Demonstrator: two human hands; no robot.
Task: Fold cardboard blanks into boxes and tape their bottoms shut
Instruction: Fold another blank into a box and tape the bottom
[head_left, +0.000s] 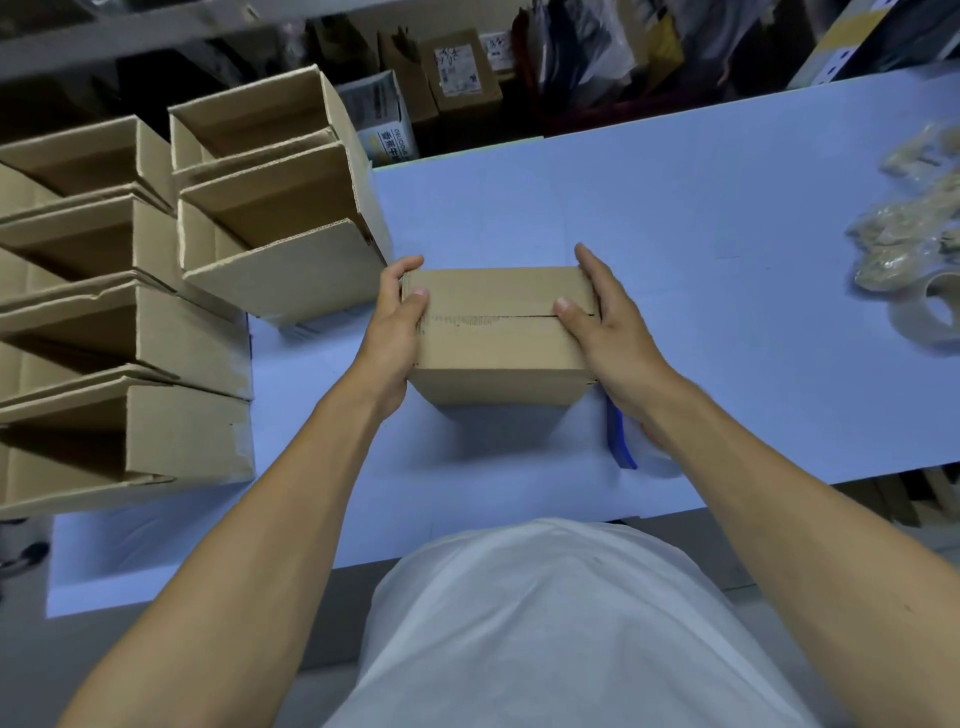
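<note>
A: Cardboard box (498, 332) near the middle of the pale blue table (701, 208), flaps folded shut on top, seam running left to right across it, no tape visible on the seam

B: Gripped from both ends. Left hand (397, 322) curled round the left end, thumb pressed on the top flap beside the seam. Right hand (602, 322) wrapped round the right end, thumb lying over the seam

A: Just beside the right wrist, a blue-handled tool (621, 441), mostly hidden under the forearm, so hard to tell what kind

B: Farther right, near the table's edge, a roll of clear tape (930, 312), with a heap of crumpled used tape (904, 228) touching it on the far side

A: Off to the left, stacks of open folded boxes (156, 270) lying on their sides, nearest stack just beside the left hand

B: Behind the table, shelving with printed cartons (457, 67) and bagged goods, blurred
</note>
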